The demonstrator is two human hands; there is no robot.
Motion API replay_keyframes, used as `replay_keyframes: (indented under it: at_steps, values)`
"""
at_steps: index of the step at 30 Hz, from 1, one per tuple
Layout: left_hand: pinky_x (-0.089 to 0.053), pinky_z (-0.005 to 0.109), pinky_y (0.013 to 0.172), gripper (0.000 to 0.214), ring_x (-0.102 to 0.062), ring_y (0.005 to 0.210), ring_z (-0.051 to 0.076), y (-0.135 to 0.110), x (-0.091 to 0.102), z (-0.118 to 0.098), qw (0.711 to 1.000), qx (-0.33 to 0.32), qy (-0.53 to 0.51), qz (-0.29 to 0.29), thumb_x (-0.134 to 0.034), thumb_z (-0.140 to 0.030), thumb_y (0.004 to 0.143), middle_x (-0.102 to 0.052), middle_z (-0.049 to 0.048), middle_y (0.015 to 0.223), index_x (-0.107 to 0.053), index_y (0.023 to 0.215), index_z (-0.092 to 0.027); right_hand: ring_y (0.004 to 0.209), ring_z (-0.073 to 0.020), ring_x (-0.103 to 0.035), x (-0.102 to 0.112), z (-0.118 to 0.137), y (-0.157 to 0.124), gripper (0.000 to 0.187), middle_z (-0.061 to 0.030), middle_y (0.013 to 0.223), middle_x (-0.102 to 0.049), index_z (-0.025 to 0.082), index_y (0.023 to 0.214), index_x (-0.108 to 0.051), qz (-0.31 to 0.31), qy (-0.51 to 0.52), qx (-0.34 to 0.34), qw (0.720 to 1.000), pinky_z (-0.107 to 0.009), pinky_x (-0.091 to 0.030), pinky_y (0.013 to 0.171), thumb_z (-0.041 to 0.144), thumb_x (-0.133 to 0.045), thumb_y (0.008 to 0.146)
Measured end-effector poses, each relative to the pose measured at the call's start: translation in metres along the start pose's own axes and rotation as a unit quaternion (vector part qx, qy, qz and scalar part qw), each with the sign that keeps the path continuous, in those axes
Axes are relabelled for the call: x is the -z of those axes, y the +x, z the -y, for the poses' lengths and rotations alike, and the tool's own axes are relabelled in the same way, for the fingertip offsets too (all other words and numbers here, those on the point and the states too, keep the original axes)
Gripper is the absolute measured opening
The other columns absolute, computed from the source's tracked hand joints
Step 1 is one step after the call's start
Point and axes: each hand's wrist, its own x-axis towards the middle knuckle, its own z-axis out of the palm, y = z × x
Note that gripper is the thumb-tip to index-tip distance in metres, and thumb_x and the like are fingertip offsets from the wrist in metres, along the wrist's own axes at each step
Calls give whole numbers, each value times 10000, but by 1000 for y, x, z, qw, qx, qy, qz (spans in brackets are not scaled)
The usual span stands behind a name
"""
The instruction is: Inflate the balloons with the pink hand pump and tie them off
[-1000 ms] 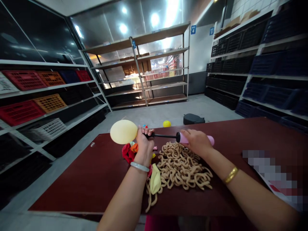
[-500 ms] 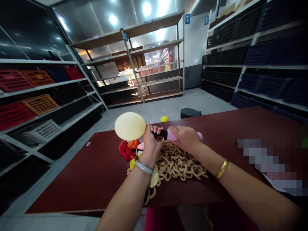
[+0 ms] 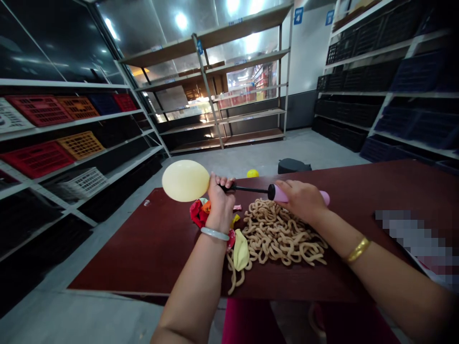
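Note:
A pale yellow balloon (image 3: 185,180), partly inflated, sticks out to the left of my left hand (image 3: 221,200). That hand is closed around the balloon's neck and the black end of a hand balloon pump; the join between them is hidden by my fingers. The pump's black rod (image 3: 252,189) is drawn out between my hands. My right hand (image 3: 303,199) is wrapped round the pump's pink barrel (image 3: 280,193). Below lie a pile of tan, curled, cord-like pieces (image 3: 279,236) and limp balloons: a red one (image 3: 198,214) and a pale yellow one (image 3: 241,251).
The dark red table (image 3: 150,248) carries the pile. At its right lies a blurred flat item (image 3: 416,243). Beyond the far edge are a yellow round thing (image 3: 253,173) and a dark grey object (image 3: 294,166). Shelves with crates (image 3: 41,157) stand at both sides.
My right hand has pulled the pink barrel to the right, away from my left hand, so the black rod now shows. The view has shifted slightly.

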Motion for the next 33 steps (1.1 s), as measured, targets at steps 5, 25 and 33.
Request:
replay_keyframes:
  at_steps: [5,25,33]
  values:
    - [-439,268,619,399,-338,412,67,-28,-10,37,998,49,24,41,-590,-382,840,-304,-77,485,-338,594,-193,913,-253,-568,9,21,-1,504,-116,1040,-628,177,1269,-467,8,13,6,1000,-329,-373,721,462,-510,855]
    - [-436,301,679,386,-318,390,67,10,4,-9,1000,24,10,3,-500,-332,900,-302,-88,451,-270,617,-205,906,-251,-584,6,-6,3,499,-101,1023,-647,192,1240,-505,-14,6,8,1000,-316,-365,695,503,-493,850]
    - [-432,272,669,379,-298,394,53,-5,-3,-4,1000,-30,-4,0,-482,-326,904,-279,-93,475,-262,623,-199,899,-262,-559,13,-6,1,504,-116,1013,-631,146,1222,-509,-28,-23,8,999,-339,-350,709,474,-518,840]
